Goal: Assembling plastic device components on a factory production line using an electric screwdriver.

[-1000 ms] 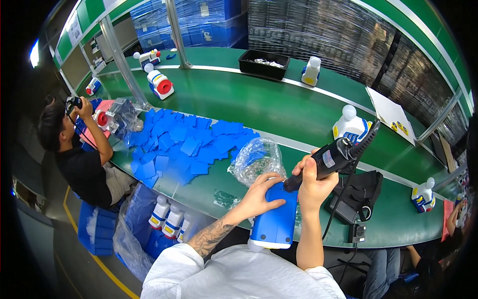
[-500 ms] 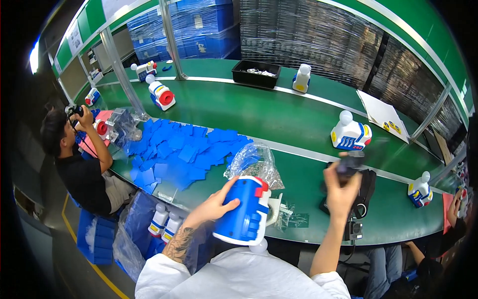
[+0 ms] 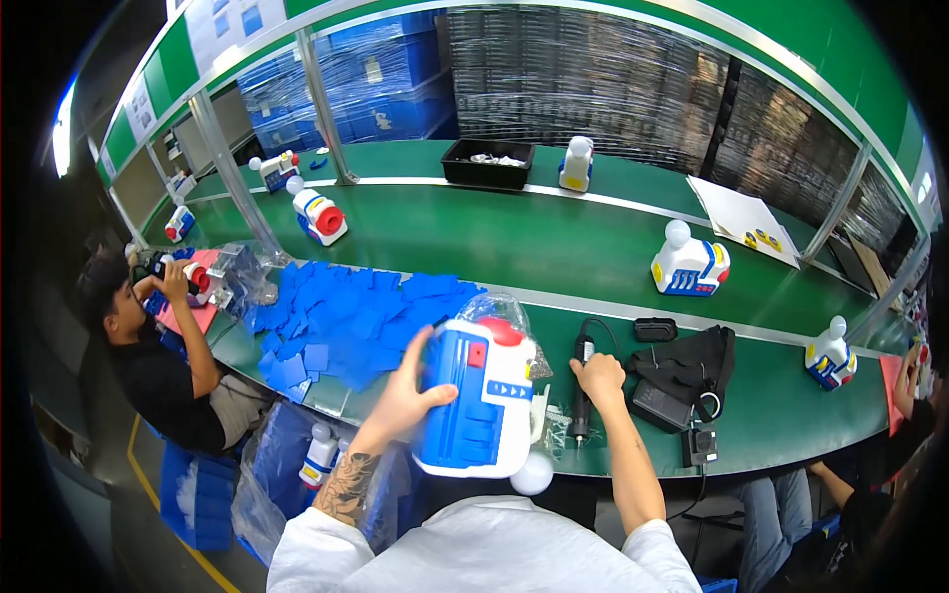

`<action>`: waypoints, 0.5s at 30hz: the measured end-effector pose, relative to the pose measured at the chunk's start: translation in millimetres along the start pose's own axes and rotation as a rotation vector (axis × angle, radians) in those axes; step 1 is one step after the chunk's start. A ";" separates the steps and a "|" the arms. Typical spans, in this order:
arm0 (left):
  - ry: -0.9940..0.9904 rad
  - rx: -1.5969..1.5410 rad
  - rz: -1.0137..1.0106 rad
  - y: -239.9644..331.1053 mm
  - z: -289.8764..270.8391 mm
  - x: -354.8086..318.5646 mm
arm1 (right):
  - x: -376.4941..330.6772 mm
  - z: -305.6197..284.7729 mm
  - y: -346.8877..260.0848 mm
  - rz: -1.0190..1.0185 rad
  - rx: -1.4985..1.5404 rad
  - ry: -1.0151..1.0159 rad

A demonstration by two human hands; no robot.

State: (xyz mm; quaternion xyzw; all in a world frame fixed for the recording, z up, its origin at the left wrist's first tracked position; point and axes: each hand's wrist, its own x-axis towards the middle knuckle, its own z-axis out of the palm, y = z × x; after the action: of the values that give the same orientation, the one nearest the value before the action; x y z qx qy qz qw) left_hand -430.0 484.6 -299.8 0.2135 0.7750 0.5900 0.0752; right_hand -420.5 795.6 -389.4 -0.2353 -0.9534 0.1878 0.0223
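In the last second the black, stick-shaped power screwdriver (image 3: 581,420) has gone from the toy's plain blue face down to the green workbench (image 3: 781,425). It now lies beside the near edge, its tip toward that edge. The right hand (image 3: 600,379) is curled nearly closed over the driver's upper body; how firmly it grips cannot be told.

The blue-and-white plastic toy with a red cap and a round white knob (image 3: 474,405) has been turned since then, so its side with the red button and arrow marks faces up. It is held up over the near edge, left of the driver and apart from it, with the knob reaching past that edge. The left hand (image 3: 400,400) alone carries it, thumb across the blue panel and fingers spread partway open around the far end.

Driver and toy are thus no longer in contact, so driving looks paused or finished on this face. The heap of flat blue squares (image 3: 346,306) lies left of the toy, along the same near edge
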 end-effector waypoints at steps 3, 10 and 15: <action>-0.006 -0.120 0.180 80.6 20.5 7.6 | -0.4 -15.1 15.3 0.017 0.059 0.059; -0.263 0.708 1.099 91.2 62.9 39.2 | -41.3 -106.7 31.6 -0.146 1.869 -0.755; -0.245 0.918 1.028 58.6 104.5 73.7 | -31.3 -113.2 36.8 -0.117 1.821 -0.443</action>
State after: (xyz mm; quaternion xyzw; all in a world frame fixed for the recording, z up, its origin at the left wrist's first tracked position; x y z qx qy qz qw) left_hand -443.5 620.2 -264.9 0.6282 0.7327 0.1353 -0.2241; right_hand -361.7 850.7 -296.4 -0.0379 -0.4323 0.9006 0.0253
